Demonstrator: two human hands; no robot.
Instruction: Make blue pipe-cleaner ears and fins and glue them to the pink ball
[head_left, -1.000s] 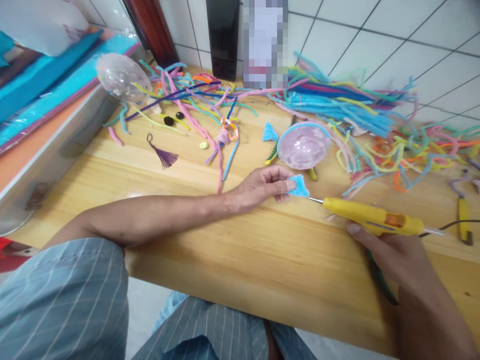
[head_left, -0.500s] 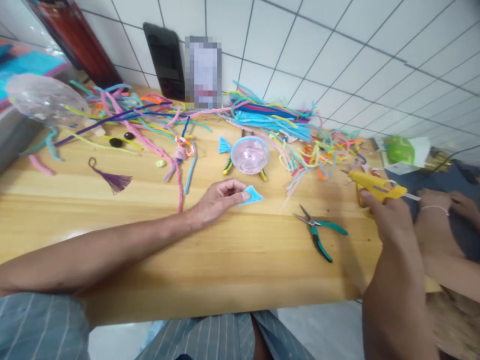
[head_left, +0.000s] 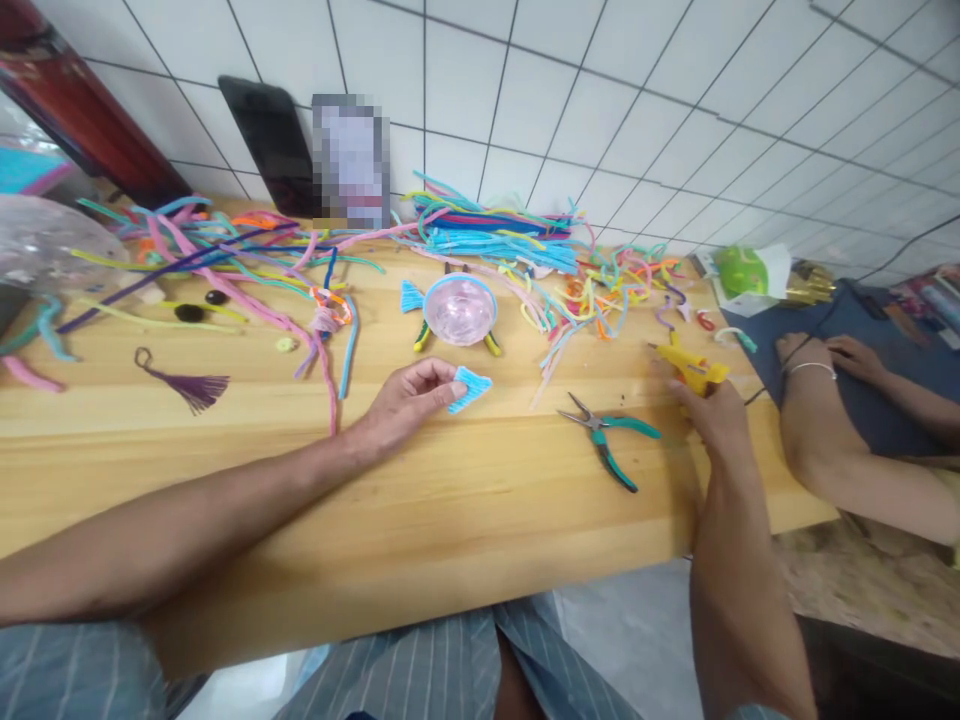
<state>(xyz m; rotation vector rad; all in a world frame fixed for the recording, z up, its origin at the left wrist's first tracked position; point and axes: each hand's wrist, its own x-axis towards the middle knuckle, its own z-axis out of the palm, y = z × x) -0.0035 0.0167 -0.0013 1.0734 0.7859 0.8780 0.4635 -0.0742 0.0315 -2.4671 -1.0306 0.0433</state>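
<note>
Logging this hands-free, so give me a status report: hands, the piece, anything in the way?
Left hand pinching blue fin. Right hand gripping glue gun, well off to the right. Pliers lying on the table between them.

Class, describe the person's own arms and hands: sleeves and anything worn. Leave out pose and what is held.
The left arm and right arm are bare along all that shows. The left hand and right hand have no gloves; no ring, watch or band shows. Grey-blue cloth with pale stripes sits by the left arm's upper end, perhaps a short sleeve.
</note>
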